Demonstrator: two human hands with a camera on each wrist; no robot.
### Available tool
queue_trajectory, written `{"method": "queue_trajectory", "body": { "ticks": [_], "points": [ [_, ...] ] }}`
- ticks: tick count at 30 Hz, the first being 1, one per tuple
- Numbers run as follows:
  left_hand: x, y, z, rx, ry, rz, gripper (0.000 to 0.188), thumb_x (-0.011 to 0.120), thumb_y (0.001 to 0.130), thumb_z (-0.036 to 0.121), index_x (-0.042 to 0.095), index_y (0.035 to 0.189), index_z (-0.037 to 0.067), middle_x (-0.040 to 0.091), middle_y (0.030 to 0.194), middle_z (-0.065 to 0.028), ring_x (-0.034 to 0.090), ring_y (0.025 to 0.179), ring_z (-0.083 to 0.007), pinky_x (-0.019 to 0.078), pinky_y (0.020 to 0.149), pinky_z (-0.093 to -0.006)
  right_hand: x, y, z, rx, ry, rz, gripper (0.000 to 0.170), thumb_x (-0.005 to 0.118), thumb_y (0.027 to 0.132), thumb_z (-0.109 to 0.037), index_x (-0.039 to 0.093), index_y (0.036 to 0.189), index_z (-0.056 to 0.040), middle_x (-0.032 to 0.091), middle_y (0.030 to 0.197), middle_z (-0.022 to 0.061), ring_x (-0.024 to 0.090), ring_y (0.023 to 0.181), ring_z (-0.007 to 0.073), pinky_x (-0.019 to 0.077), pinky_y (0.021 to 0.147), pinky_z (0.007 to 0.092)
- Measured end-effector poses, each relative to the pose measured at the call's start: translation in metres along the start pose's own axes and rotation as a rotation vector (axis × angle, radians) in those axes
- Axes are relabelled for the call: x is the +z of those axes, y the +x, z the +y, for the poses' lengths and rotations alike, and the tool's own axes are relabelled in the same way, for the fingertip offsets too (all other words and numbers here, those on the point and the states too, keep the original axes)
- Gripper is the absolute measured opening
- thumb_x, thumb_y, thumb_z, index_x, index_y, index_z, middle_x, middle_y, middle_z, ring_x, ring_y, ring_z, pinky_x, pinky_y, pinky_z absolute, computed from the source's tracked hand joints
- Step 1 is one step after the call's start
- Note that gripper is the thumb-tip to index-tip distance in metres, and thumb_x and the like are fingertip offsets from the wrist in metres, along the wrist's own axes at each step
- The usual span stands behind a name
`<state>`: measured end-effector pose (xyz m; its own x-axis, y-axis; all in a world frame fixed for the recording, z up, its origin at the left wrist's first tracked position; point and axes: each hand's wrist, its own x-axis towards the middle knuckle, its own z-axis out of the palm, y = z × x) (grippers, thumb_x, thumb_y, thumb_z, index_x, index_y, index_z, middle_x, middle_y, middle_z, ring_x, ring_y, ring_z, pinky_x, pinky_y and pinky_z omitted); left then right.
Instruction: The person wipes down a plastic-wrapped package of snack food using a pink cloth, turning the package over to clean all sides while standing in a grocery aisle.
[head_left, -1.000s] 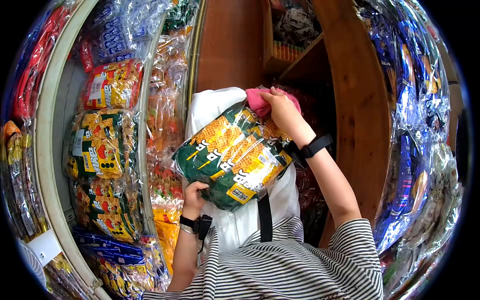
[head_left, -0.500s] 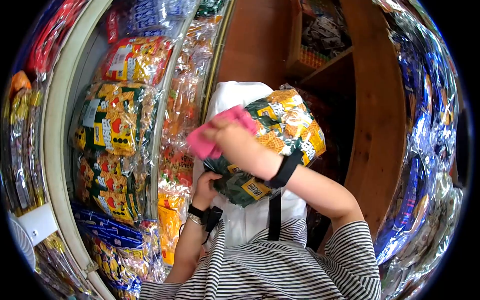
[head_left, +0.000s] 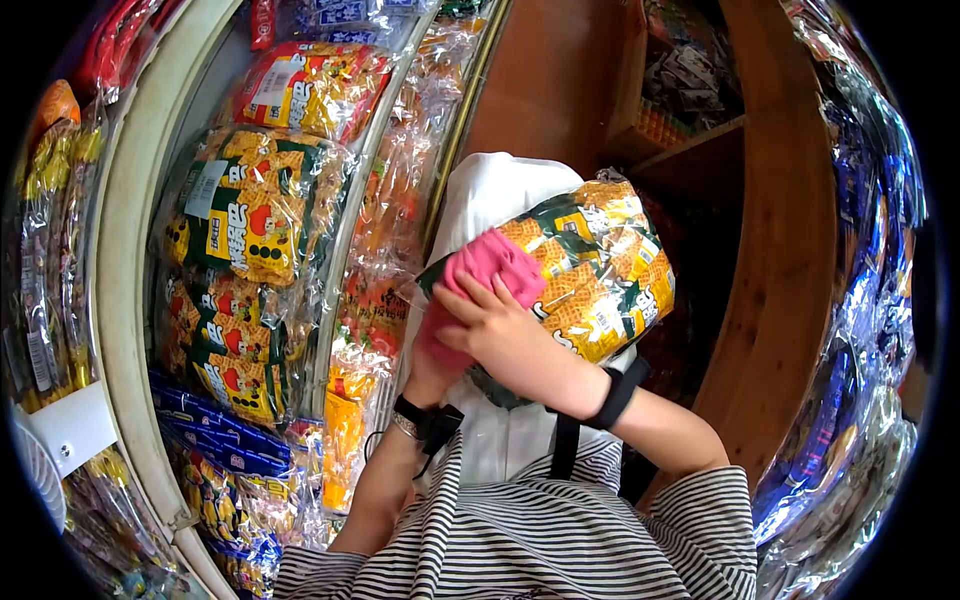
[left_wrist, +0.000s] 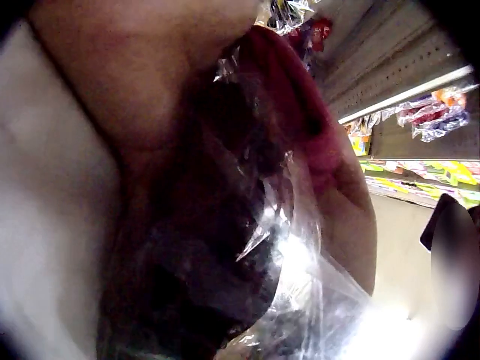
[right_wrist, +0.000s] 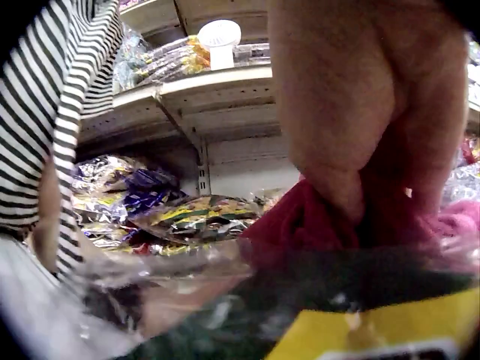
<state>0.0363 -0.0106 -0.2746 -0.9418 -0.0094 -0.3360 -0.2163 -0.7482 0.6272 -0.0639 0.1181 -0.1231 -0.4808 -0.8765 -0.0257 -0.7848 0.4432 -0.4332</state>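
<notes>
A clear-wrapped bundle of green and yellow snack packets [head_left: 610, 275] lies tilted across the person's lap, over white clothing. My left hand [head_left: 430, 370] grips its near left corner; the fingers are mostly hidden behind the cloth and the other hand. Over that same corner, my right hand [head_left: 505, 335] holds a bunched pink cloth [head_left: 495, 262] against the wrapper, fingers bent over it. In the right wrist view, thumb and fingers press into the cloth [right_wrist: 300, 221] just above the plastic. Crinkled clear film [left_wrist: 292, 247] shows beside the left hand in the left wrist view.
On the left, a shelf with a pale edge [head_left: 130, 230] holds similar green bundles [head_left: 250, 210] and a red one [head_left: 315, 90]. Orange-wrapped snacks [head_left: 360, 390] line its nearer row. A wooden shelf side [head_left: 785, 250] stands to the right, with blue packs [head_left: 850, 300] beyond.
My right hand has carried the pink cloth from the bundle's far edge across to its near left corner. The bundle has turned and shifted right in view; the left hand stays at its corner.
</notes>
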Motion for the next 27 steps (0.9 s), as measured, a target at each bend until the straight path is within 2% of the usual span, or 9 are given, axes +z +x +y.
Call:
{"method": "queue_trajectory", "body": {
  "ticks": [1,3,4,8,10,15,19,23,27],
  "points": [
    [0.001,0.002,0.002,0.004,-0.01,0.006,0.055,0.028,0.103,0.039,0.029,0.15,0.009,0.037,0.15,-0.0115,0.039,0.137,-0.0262,0.0336,0.112,-0.0411,-0.011,-0.017,-0.005,-0.055,0.035,-0.082,0.029,0.058,0.078,-0.01,0.07,0.104,-0.0108,0.047,0.142,0.0163,0.043,0.133,0.0366,0.0375,0.106,0.0483],
    [0.012,0.008,0.017,-0.071,-0.524,-0.331,0.052,0.027,0.104,0.036,0.031,0.149,0.009,0.04,0.148,-0.0117,0.043,0.134,-0.0258,0.0349,0.112,-0.0406,-0.02,-0.021,-0.007,-0.049,0.044,-0.127,0.032,0.056,0.078,-0.009,0.069,0.107,-0.0099,0.047,0.142,0.0172,0.044,0.133,0.0367,0.0382,0.106,0.0471],
    [0.024,0.0,0.023,-0.199,-0.256,0.047,0.052,0.028,0.104,0.038,0.033,0.148,0.011,0.043,0.147,-0.0102,0.046,0.132,-0.0259,0.0359,0.111,-0.0414,-0.017,-0.019,-0.004,-0.047,0.041,-0.129,0.032,0.056,0.078,-0.009,0.069,0.107,-0.0099,0.047,0.142,0.0172,0.044,0.133,0.0367,0.0382,0.106,0.0471],
    [0.036,-0.003,0.03,-0.035,0.203,0.065,0.057,0.031,0.102,0.045,0.034,0.148,0.011,0.044,0.146,-0.0099,0.044,0.133,-0.027,0.0383,0.11,-0.044,-0.001,0.01,0.016,0.082,0.162,0.038,0.039,0.055,0.079,-0.006,0.065,0.117,-0.009,0.047,0.142,0.0189,0.043,0.133,0.0389,0.038,0.108,0.0458],
    [0.046,0.002,0.037,-0.155,0.022,0.165,0.057,0.032,0.102,0.044,0.034,0.147,0.011,0.044,0.146,-0.0097,0.044,0.133,-0.027,0.0384,0.109,-0.044,0.009,0.023,0.018,0.152,0.127,0.239,0.035,0.054,0.08,-0.007,0.066,0.114,-0.0078,0.049,0.138,0.0216,0.046,0.128,0.0398,0.0396,0.105,0.048],
    [0.028,-0.005,0.03,-0.286,-0.195,0.154,0.058,0.029,0.102,0.049,0.039,0.145,0.01,0.046,0.144,-0.01,0.046,0.131,-0.0263,0.0384,0.109,-0.0438,-0.009,-0.02,0.005,0.041,0.188,0.019,0.038,0.054,0.079,-0.004,0.068,0.113,-0.0109,0.048,0.141,0.0176,0.043,0.133,0.0396,0.0357,0.11,0.0459],
    [0.024,0.005,0.019,-0.239,-0.203,0.18,0.057,0.029,0.103,0.049,0.042,0.143,0.01,0.049,0.142,-0.0077,0.049,0.128,-0.0255,0.0377,0.109,-0.0441,-0.041,-0.075,0.008,0.32,0.456,0.016,0.04,0.06,0.069,0.009,0.073,0.101,-0.0101,0.055,0.137,0.0122,0.046,0.132,0.0383,0.0376,0.109,0.0444],
    [0.033,0.009,0.024,-0.277,-0.204,0.256,0.066,0.032,0.1,0.058,0.043,0.141,0.008,0.051,0.139,-0.0076,0.048,0.129,-0.0258,0.0374,0.109,-0.0453,-0.034,-0.086,0.01,0.511,0.204,0.238,0.046,0.061,0.069,0.01,0.072,0.108,-0.0113,0.053,0.139,0.0134,0.043,0.134,0.0377,0.0344,0.111,0.0472],
    [0.028,0.005,0.023,-0.203,-0.191,0.228,0.073,0.033,0.098,0.062,0.042,0.142,0.005,0.049,0.14,-0.0103,0.048,0.129,-0.0263,0.0371,0.109,-0.0433,-0.011,-0.07,-0.006,0.166,0.188,0.17,0.03,0.057,0.078,-0.013,0.07,0.106,-0.0103,0.051,0.14,0.0113,0.043,0.134,0.0313,0.0345,0.111,0.0475]
  ]
}}
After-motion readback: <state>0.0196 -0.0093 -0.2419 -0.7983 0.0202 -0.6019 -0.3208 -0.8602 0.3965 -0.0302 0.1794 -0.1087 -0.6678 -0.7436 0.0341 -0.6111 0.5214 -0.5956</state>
